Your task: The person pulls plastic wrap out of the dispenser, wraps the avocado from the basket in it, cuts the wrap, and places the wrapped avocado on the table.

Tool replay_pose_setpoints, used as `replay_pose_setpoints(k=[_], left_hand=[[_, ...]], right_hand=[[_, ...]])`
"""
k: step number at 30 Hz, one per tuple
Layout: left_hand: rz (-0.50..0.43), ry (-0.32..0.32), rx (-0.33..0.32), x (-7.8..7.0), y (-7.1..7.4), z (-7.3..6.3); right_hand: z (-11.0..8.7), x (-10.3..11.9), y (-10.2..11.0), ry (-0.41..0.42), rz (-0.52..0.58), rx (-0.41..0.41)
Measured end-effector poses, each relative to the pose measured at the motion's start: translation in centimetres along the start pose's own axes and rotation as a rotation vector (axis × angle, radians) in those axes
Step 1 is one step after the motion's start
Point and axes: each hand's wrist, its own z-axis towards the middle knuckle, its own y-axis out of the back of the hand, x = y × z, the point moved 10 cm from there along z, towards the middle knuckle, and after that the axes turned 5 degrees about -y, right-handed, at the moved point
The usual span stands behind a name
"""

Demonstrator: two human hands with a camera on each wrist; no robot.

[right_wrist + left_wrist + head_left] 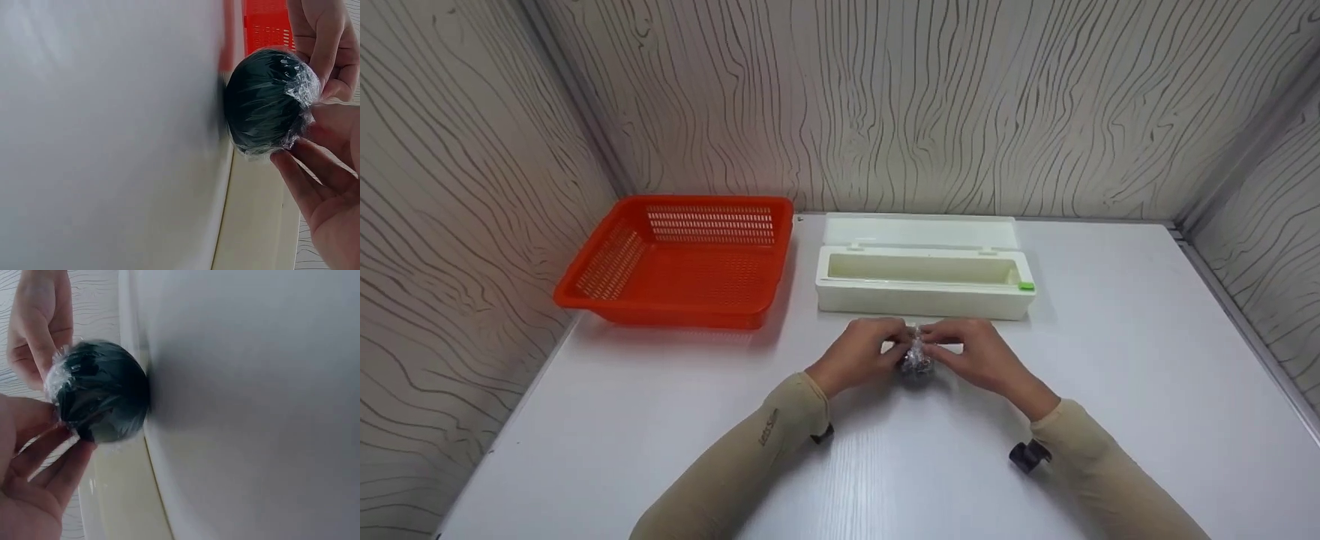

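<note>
A dark round object [916, 366], wrapped in clear cling film, rests on the white table. Bunched film [302, 87] gathers at its top, and both wrist views show the dark, greenish surface through the wrinkled wrap. My left hand [864, 354] pinches the gathered film from the left. From the other side, my right hand [981, 355] pinches it too, thumb and fingertips close to the left hand's. Just behind the hands stands a long white box [926, 301] with its lid [921, 229] raised at the back; it looks like a cling film dispenser.
A red plastic basket [679, 316] with slotted sides stands at the back left of the table [1117, 330]. A small green tab [1026, 286] sits at the right end of the box's front edge. Wood-grain patterned walls [900, 105] enclose the back and sides.
</note>
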Motion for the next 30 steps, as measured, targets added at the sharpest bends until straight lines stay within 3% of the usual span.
replay_pose_setpoints(k=[4, 7, 13, 20, 30], left_hand=[[0.022, -0.032, 0.111, -0.1, -0.5, -0.1], [0.042, -0.046, 0.148, -0.1, -0.5, -0.2], [-0.001, -0.030, 0.132, 0.2, -0.6, -0.3], [-0.049, -0.029, 0.126, 0.1, -0.8, -0.2], [0.001, -0.034, 0.128, 0.3, -0.7, -0.2]], right_hand=[[0.1, -0.2, -0.2, -0.014, 0.066, 0.036], [0.2, -0.4, -0.1, -0.007, 0.075, 0.029], [0.4, -0.7, -0.1, -0.009, 0.041, 0.005], [0.4, -1.4, -0.5, -0.097, 0.183, 0.085], [0.2, -1.5, -0.9, -0.082, 0.204, 0.105]])
